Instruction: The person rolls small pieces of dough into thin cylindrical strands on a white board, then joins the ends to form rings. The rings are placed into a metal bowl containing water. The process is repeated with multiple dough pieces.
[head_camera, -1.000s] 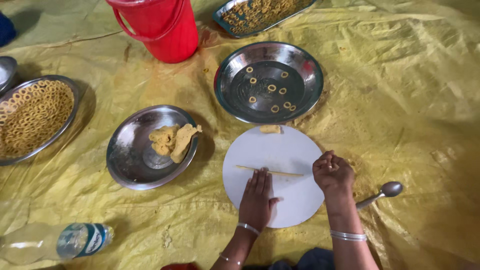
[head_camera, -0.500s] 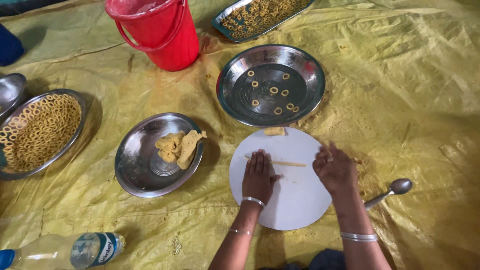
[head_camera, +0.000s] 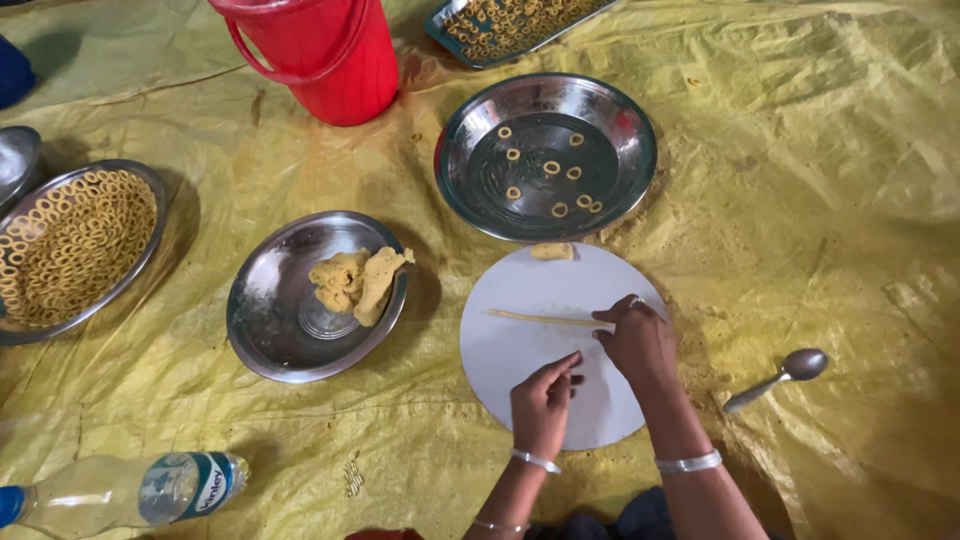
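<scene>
Both hands down on the round white board (head_camera: 520, 355), sitting on a yellow tarp (head_camera: 800, 200) spread over the floor. Right hand (head_camera: 635, 340) resting on the near end of a thin rolled dough strip (head_camera: 545, 319), fingers curled over it; looks like a loose grip pinching the strip, though hard to tell from this angle. Left hand (head_camera: 542, 400) just beside it, flat-ish on the board, fingers released, holding nothing. Small dough lump (head_camera: 552, 251) at the far edge of the board. Beyond that, a steel plate (head_camera: 620, 190) with a few dough rings. Off to the left, a steel bowl (head_camera: 270, 330) with a dough chunk (head_camera: 355, 282). Spoon (head_camera: 785, 375) lying on the tarp to the right. Red bucket (head_camera: 320, 55) up top, plastic bottle (head_camera: 130, 492) bottom left.
</scene>
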